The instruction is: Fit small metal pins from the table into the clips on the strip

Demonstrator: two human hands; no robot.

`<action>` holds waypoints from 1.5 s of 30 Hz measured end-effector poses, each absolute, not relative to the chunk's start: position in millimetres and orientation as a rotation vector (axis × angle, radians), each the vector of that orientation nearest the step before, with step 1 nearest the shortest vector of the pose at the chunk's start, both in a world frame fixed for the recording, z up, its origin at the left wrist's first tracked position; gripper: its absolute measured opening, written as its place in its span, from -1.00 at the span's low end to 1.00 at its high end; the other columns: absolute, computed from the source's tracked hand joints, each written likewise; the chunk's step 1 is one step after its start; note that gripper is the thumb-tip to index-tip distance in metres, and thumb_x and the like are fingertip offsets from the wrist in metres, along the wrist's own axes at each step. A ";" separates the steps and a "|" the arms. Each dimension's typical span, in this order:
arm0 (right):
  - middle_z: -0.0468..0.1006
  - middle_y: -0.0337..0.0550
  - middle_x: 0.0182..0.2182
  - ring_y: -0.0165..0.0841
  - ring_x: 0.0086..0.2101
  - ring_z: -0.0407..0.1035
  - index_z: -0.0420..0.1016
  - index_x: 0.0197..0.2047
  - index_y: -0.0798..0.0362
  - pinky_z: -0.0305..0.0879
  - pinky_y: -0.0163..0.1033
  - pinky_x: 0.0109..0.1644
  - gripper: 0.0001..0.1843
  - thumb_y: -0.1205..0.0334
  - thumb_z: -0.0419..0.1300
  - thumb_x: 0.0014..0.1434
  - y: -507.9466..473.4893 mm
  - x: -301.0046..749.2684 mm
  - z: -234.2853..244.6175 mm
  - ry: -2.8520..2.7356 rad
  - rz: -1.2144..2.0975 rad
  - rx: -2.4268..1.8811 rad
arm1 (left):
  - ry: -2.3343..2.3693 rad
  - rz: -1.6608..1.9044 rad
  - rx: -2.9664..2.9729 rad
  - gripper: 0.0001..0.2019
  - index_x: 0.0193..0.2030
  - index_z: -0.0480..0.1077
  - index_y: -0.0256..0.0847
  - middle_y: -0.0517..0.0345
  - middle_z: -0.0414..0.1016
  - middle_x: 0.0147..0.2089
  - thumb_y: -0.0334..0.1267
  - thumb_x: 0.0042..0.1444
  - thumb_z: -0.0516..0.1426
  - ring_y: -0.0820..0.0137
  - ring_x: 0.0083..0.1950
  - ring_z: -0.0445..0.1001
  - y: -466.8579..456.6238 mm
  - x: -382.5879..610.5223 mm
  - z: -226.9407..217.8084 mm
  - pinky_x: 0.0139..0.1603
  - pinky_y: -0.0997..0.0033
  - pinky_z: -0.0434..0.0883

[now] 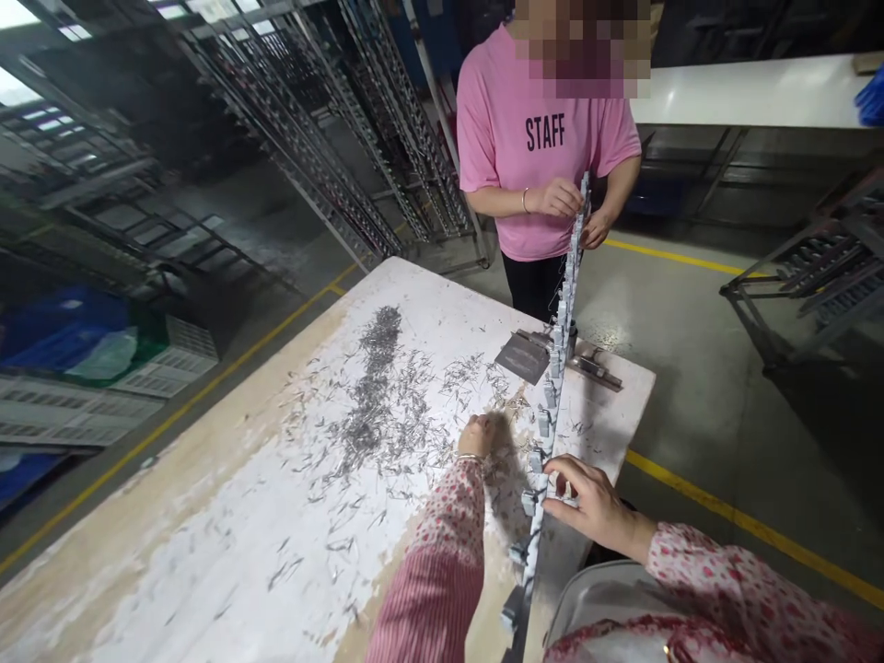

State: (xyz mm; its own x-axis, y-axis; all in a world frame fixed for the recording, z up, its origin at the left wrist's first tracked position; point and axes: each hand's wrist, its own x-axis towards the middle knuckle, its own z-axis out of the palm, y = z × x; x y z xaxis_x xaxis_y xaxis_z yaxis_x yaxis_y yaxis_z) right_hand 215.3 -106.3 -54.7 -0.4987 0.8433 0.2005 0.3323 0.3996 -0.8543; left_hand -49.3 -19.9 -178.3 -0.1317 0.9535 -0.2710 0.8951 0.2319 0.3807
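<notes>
1. A long rack strip hung with small grey parts is held upright over the right edge of the white table.
2. A part on the strip is pinched by the right hand.
3. Left of the strip, the left hand is closed on the scattered metal slivers.
4. The strip's far end is gripped by a co-worker's hands.

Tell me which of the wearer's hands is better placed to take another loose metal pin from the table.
Left. The left hand already rests on the table at the edge of the scattered pins, fingers curled down among them. The right hand is at the long rack, fingertips on a clip.
</notes>
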 end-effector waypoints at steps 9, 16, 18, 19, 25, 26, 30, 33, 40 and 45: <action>0.42 -0.18 -0.26 -0.41 -0.36 0.37 0.31 -0.04 0.01 0.28 -0.27 -0.23 -0.73 0.19 0.18 0.19 -110.8 216.9 -52.3 -1.994 1.148 -1.059 | 2.032 0.285 1.494 -0.83 -0.23 0.42 -0.44 -0.16 0.46 -0.27 -0.36 0.07 0.12 0.23 -0.20 0.48 12.3 5.1 -211.2 -0.15 0.26 0.35; 0.40 -0.25 -0.37 -0.41 -0.40 0.34 0.29 -0.13 0.03 0.27 -0.32 -0.32 -0.72 0.26 0.22 0.08 -110.7 208.0 -52.1 -1.911 1.071 -1.103 | 1.793 0.522 1.327 -0.86 -0.24 0.35 -0.30 0.08 0.50 -0.36 -0.28 0.07 0.14 0.40 -0.38 0.48 -34.1 -26.7 -152.1 -0.31 0.39 0.43; 0.40 -0.27 -0.41 -0.41 -0.42 0.34 0.29 -0.15 0.03 0.26 -0.33 -0.35 -0.72 0.26 0.22 0.06 -110.1 205.8 -53.8 -1.887 1.073 -1.110 | 1.668 0.663 1.268 -0.72 -0.11 0.33 -0.29 0.12 0.49 -0.36 -0.16 0.10 0.14 0.43 -0.43 0.47 -55.9 -35.8 -121.9 -0.38 0.42 0.44; 0.40 -0.27 -0.42 -0.41 -0.43 0.34 0.29 -0.16 0.04 0.25 -0.33 -0.36 -0.73 0.26 0.22 0.05 -109.8 205.0 -54.9 -1.882 1.068 -1.106 | 1.594 0.751 1.237 -0.66 -0.07 0.33 -0.29 0.13 0.48 -0.37 -0.10 0.10 0.14 0.44 -0.44 0.47 -66.4 -38.3 -105.8 -0.39 0.43 0.44; 0.42 -0.25 -0.42 -0.40 -0.43 0.36 0.33 -0.15 0.06 0.25 -0.31 -0.31 -0.75 0.20 0.21 0.09 -112.7 206.7 -60.8 -1.896 0.947 -1.088 | 1.428 1.004 1.283 -0.68 -0.18 0.44 -0.30 0.10 0.48 -0.38 -0.05 0.08 0.21 0.46 -0.44 0.45 -108.6 -25.4 -21.7 -0.43 0.49 0.42; 0.43 -0.23 -0.41 -0.40 -0.42 0.36 0.33 -0.15 0.06 0.26 -0.30 -0.30 -0.75 0.17 0.20 0.11 -114.5 208.3 -60.5 -1.877 0.908 -1.098 | 1.430 1.006 1.313 -0.70 -0.20 0.46 -0.30 0.09 0.49 -0.38 -0.07 0.08 0.21 0.46 -0.44 0.45 -112.7 -20.9 -12.1 -0.44 0.50 0.42; 0.46 -0.13 -0.32 -0.40 -0.42 0.36 0.35 -0.12 0.09 0.28 -0.28 -0.28 -0.72 0.05 0.12 0.22 -123.5 212.7 -55.5 -1.863 0.790 -1.065 | 1.375 1.016 1.457 -0.75 -0.20 0.49 -0.28 0.08 0.50 -0.35 -0.13 0.12 0.20 0.47 -0.43 0.45 -124.6 -5.0 13.6 -0.41 0.50 0.45; 0.51 -0.12 -0.29 -0.37 -0.40 0.41 0.38 -0.06 0.08 0.29 -0.28 -0.30 -0.61 -0.05 0.14 0.21 -126.8 207.2 -52.5 -2.071 0.785 -1.041 | 1.353 1.008 1.638 -0.78 -0.19 0.50 -0.27 0.06 0.49 -0.29 -0.16 0.17 0.15 0.47 -0.40 0.45 -129.2 2.3 22.9 -0.38 0.50 0.44; 0.57 -0.17 -0.33 -0.31 -0.34 0.46 0.44 -0.22 0.05 0.25 -0.29 -0.30 -0.69 -0.04 0.19 0.19 -123.1 189.5 -58.0 -2.267 0.781 -1.263 | 1.339 0.996 1.974 -0.83 -0.17 0.49 -0.25 0.03 0.50 -0.24 -0.28 0.24 0.09 0.42 -0.24 0.48 -129.1 9.5 32.3 -0.23 0.46 0.44; 0.59 -0.19 -0.34 -0.31 -0.33 0.48 0.46 -0.20 0.04 0.23 -0.30 -0.27 -0.76 0.05 0.21 0.19 -120.3 193.1 -59.4 -2.258 0.807 -1.248 | 1.228 0.981 2.104 -0.86 -0.15 0.48 -0.24 0.05 0.50 -0.25 -0.39 0.22 0.11 0.43 -0.20 0.48 -126.6 13.1 32.6 -0.20 0.47 0.43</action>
